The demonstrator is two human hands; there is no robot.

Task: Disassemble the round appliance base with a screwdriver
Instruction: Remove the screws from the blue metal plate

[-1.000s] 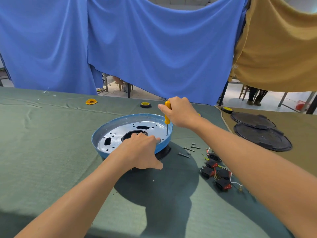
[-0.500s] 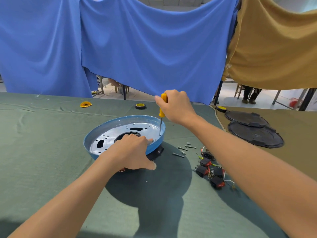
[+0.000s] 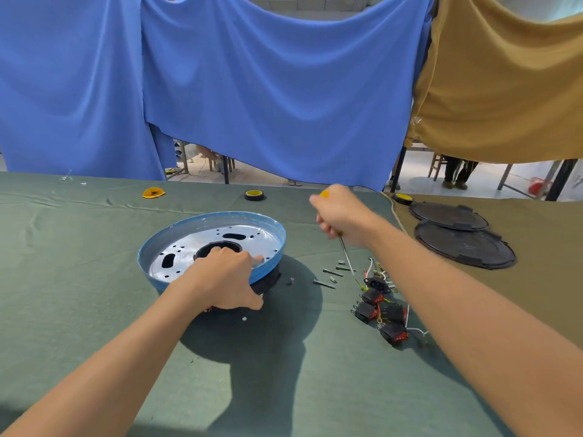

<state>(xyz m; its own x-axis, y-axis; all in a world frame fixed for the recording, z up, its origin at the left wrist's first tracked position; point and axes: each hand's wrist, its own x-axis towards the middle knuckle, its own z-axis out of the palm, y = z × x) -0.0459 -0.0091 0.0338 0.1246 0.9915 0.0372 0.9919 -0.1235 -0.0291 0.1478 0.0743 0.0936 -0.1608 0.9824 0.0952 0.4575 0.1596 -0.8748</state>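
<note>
A: What is the left hand (image 3: pixel 225 279) doing?

B: It is gripping the near rim of the round appliance base (image 3: pixel 220 214), fingers curling over inside and thumb pressing the outer wall. The base is sitting on the green desk (image 3: pixel 79 294), right under that hand.

A: And the right hand (image 3: pixel 342 216)?

B: It is clenching the yellow-handled screwdriver (image 3: pixel 345 257), right of the base and clear of it. The shaft is slanting down to the loose screws (image 3: pixel 331 272) just below the hand, though I cannot tell whether the tip is touching them.

A: Further right?

B: Black switches (image 3: pixel 378 310) are lying below that hand's wrist, and two black lids (image 3: pixel 463 244) are lying to its right.
</note>
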